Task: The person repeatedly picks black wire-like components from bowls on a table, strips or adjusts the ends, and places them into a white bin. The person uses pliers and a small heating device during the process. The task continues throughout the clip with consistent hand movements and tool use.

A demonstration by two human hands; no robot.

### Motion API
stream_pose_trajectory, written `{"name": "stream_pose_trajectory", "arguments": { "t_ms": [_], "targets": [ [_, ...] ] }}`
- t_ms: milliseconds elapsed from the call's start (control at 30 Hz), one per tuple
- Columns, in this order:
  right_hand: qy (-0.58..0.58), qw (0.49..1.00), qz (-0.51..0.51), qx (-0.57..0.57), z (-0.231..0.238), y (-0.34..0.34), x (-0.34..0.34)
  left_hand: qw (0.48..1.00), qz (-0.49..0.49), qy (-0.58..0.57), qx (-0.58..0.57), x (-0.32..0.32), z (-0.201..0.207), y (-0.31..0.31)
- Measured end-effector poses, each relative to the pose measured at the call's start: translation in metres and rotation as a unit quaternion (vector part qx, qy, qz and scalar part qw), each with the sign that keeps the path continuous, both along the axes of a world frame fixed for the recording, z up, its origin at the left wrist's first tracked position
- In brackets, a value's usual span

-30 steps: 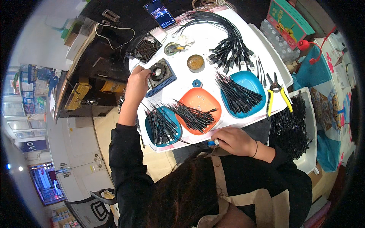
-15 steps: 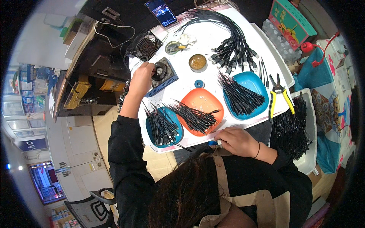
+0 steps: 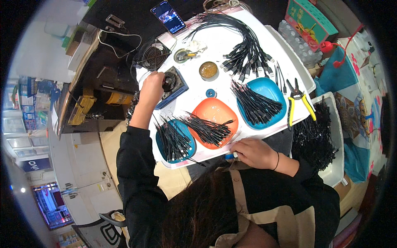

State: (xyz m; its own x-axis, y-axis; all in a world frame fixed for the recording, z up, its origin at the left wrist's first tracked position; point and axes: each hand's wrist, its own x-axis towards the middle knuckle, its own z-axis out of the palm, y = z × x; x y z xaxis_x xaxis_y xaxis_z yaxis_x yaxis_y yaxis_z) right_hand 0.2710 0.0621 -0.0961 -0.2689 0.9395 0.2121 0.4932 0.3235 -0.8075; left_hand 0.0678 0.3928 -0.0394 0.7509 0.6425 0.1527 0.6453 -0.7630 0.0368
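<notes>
My left hand [image 3: 152,87] is closed in a fist-like pinch at the left side of a blue box-shaped device [image 3: 177,91] with a round black pot on top. Whatever its fingers hold is hidden. At the table's front edge, my right hand [image 3: 254,153] curls around a small blue-and-white piece [image 3: 230,156], only partly visible. Between the hands, bundles of short black cables lie in a left blue tray [image 3: 191,139], an orange tray [image 3: 215,109] and a right blue tray [image 3: 269,86].
A round tin [image 3: 208,70], a small blue ring [image 3: 211,93] and a fan [image 3: 154,57] stand on the white table. Yellow-handled wire strippers [image 3: 302,103] lie at right, beside a bin of black cables [image 3: 314,140]. More cables [image 3: 250,53] and a phone [image 3: 169,17] are farther back.
The whole view has shifted slightly. My left hand stays beside the blue device, and my right hand keeps its place at the front edge with the blue-and-white piece.
</notes>
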Motion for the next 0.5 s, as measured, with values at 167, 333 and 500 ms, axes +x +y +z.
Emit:
{"name": "stream_pose_trajectory", "arguments": {
  "t_ms": [167, 333, 500],
  "targets": [
    [0.006, 1.000, -0.011, -0.007, 0.009, -0.005, 0.004, 0.995, 0.028, -0.093, -0.012, 0.003, 0.017, -0.020],
    [0.067, 0.996, -0.011, -0.065, 0.039, -0.006, 0.013, 0.904, 0.089, -0.365, -0.204, -0.003, 0.062, -0.097],
    [0.226, 0.974, -0.001, 0.001, 0.070, -0.003, -0.016, 0.603, 0.006, -0.591, -0.536, 0.005, 0.092, -0.212]
  ]
}}
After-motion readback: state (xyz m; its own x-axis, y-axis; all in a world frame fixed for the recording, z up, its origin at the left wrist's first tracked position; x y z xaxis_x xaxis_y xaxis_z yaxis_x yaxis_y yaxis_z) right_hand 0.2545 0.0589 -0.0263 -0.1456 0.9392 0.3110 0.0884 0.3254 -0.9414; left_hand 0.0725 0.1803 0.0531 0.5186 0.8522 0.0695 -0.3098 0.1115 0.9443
